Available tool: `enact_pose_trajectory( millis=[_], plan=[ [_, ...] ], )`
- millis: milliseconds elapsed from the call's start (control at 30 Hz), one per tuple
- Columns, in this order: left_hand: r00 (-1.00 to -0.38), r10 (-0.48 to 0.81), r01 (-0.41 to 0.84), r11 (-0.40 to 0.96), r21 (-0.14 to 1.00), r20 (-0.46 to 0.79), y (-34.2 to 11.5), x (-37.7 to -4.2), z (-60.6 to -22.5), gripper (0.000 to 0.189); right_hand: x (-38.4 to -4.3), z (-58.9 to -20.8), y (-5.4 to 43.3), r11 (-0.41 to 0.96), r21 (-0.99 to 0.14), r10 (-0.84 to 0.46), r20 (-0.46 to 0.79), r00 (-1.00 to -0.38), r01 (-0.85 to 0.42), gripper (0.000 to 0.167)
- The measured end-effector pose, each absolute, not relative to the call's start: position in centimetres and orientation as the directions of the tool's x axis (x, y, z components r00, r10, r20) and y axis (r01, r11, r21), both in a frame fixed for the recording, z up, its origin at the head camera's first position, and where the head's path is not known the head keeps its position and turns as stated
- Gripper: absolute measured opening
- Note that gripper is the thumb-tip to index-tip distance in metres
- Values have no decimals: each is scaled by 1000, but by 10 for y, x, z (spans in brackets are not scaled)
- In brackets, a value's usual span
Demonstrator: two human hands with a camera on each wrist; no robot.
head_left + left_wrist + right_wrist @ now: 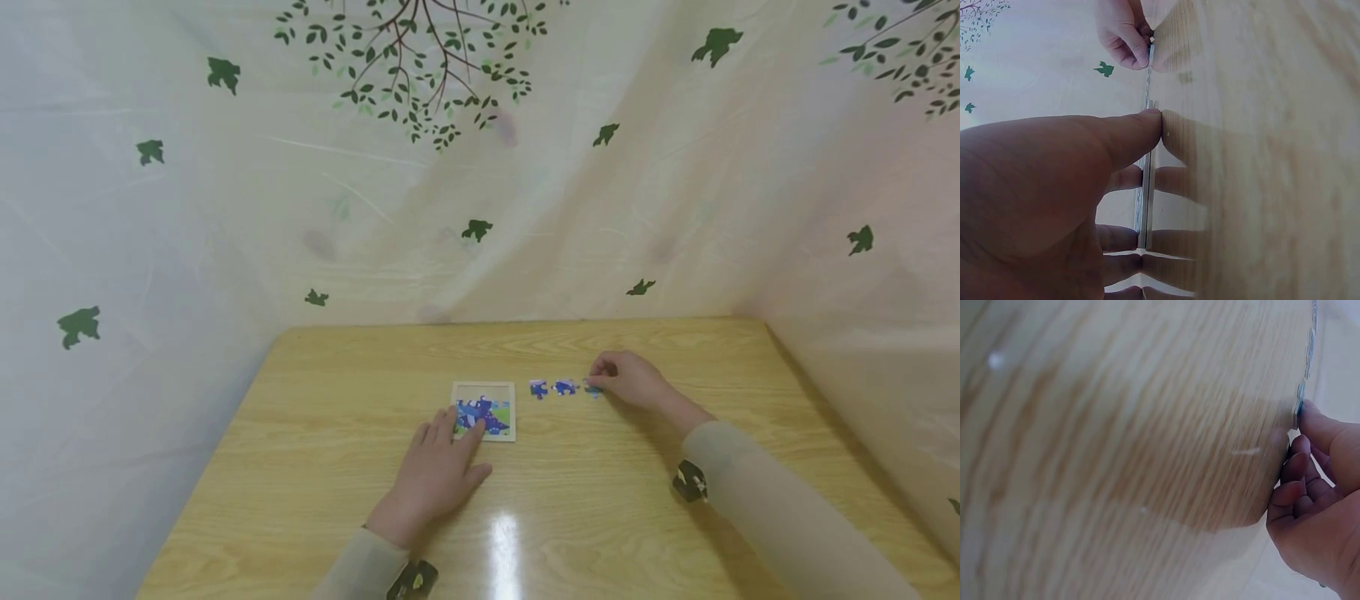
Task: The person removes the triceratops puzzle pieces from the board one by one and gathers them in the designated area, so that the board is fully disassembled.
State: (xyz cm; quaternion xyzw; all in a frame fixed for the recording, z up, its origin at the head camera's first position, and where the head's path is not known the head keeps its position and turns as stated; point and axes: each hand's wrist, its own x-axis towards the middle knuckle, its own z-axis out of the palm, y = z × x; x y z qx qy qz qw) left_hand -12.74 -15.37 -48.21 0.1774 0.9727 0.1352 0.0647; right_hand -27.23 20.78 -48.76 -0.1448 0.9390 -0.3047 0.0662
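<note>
while the right hand point(632, 382) is resting at the outer puzzle piece point(592, 392), its thumb and curled fingers point(1288, 494) are pinching that piece at its right side, low over the counter point(585, 508); how firmly, one cannot tell. the middle piece point(564, 387) and the inner piece point(538, 389) are lying to its left, so the three are forming a sideways row whose long axis is pointing at the far part of the puzzle frame point(513, 414). inside it, a bare strip point(480, 389) is showing beyond the assembled picture point(489, 414), nearly level with the row; from the right fingers it is lying leftward, past the two loose pieces. the left hand point(435, 475) is nearer to the frame: its fingers are reaching out straight and slightly spread, touching the left and near sides, the thumb standing apart from them.
</note>
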Motion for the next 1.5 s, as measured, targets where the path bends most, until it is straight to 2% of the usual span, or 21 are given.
enact_pose_trajectory(
  millis=[433,900,1500],
  plan=[
    [-930,358,322,903,286,-82,-155,-129,-485,70,-274,-488,207,766,-594,-321,-26,-947,-244,13],
    [-930,358,322,901,292,-78,-156,-128,-487,69,-277,-486,207,746,-637,-290,-49,-956,-194,19],
    [-926,371,337,895,293,-69,-156,-128,-484,68,-264,-457,152,665,-701,-326,35,-945,-256,23]
  ],
)
